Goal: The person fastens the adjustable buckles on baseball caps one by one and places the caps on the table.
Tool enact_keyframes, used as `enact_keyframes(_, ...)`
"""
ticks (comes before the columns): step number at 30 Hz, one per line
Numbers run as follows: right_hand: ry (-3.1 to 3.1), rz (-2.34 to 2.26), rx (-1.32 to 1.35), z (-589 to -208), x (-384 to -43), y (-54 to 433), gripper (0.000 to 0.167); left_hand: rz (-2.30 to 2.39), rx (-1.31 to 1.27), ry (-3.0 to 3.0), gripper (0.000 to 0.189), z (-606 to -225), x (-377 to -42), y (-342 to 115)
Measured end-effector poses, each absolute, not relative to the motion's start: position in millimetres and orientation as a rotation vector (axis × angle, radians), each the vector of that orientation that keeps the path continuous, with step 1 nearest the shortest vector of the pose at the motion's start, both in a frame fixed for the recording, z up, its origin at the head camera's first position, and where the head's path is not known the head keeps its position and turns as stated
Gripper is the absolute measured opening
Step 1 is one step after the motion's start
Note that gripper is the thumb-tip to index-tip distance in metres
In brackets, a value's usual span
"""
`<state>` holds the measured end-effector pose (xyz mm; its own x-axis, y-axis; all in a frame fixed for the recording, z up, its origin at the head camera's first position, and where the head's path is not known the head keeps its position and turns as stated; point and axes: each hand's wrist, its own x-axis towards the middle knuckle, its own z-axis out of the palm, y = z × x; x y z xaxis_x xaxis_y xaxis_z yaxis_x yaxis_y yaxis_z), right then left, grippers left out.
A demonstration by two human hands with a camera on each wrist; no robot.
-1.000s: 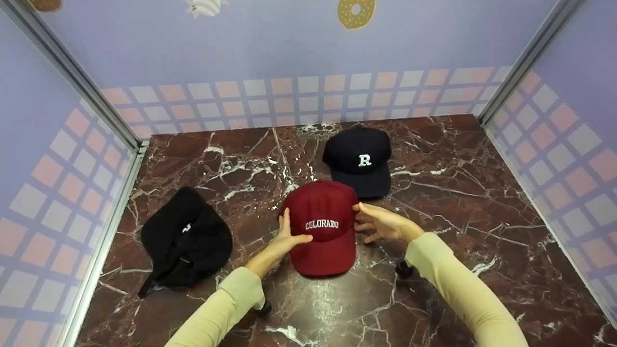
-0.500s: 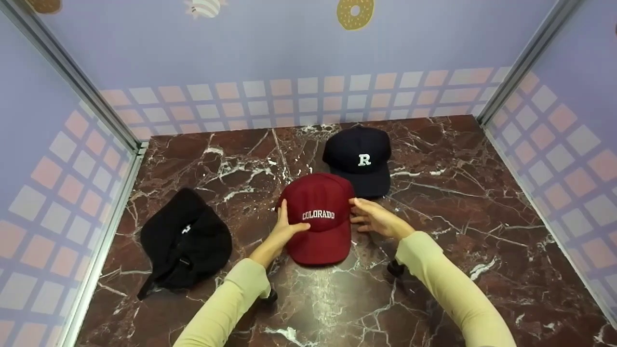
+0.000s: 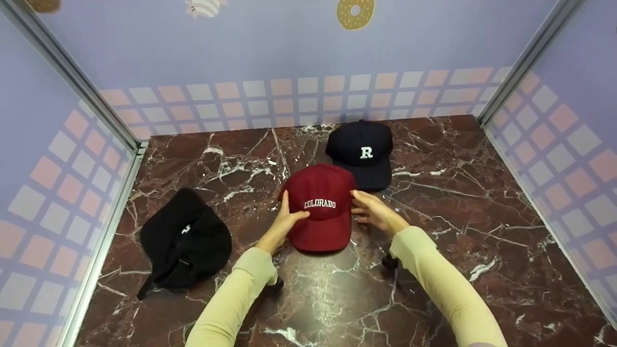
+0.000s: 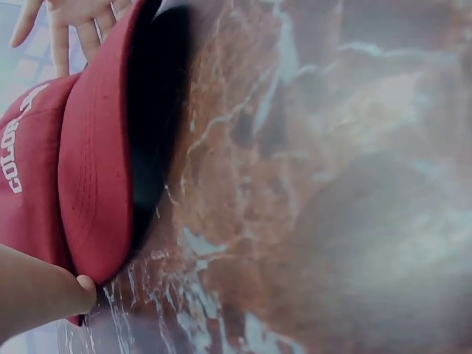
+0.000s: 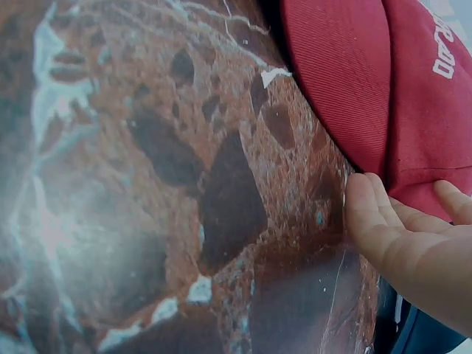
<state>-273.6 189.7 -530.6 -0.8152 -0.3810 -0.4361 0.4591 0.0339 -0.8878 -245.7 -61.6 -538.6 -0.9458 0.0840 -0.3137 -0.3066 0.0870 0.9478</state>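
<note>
A red baseball cap (image 3: 318,185) lettered COLORADO stands crown up on the marble surface, its brim towards me. At its left side my left hand (image 3: 286,222) keeps the forefinger straight along the crown, and the thumb (image 4: 85,289) rests near the brim's corner. The right hand (image 3: 378,212) touches the other side with extended fingers, also seen near the brim in the right wrist view. Right behind, a navy baseball cap (image 3: 356,137) with a white R is partly covered by the red one.
A black cap (image 3: 207,241) lies on its own at the left, inside showing and strap towards the front. The dark red marble tabletop (image 3: 462,202) is bounded by a lilac back wall (image 3: 289,48) and side walls with pink and white squares.
Both hands have moved the red cap away from me, towards the back. The navy cap has shifted slightly backwards too. The black cap stays where it was.
</note>
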Motion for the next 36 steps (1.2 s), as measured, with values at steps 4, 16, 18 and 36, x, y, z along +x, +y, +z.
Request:
enact_keyframes(4, 1.779, -1.859, 0.107, -534, -279, 188, 0.068, 1.946, -0.221, 2.073, 0.092, -539, -253, -61)
enact_keyframes(16, 1.790, -1.980, 0.113, -537, -287, 182, 0.078, 2.018, -0.223, 2.082, 0.087, -544, -269, -58)
enact_keyframes(18, 1.759, -2.011, 0.128, -537, -288, 180, 0.072, 2.041, -0.223, 2.092, 0.085, -545, -271, -59)
enact_keyframes(36, 1.686, -2.132, 0.166, -539, -292, 166, 0.061, 2.179, -0.211, 2.115, 0.078, -550, -288, -56)
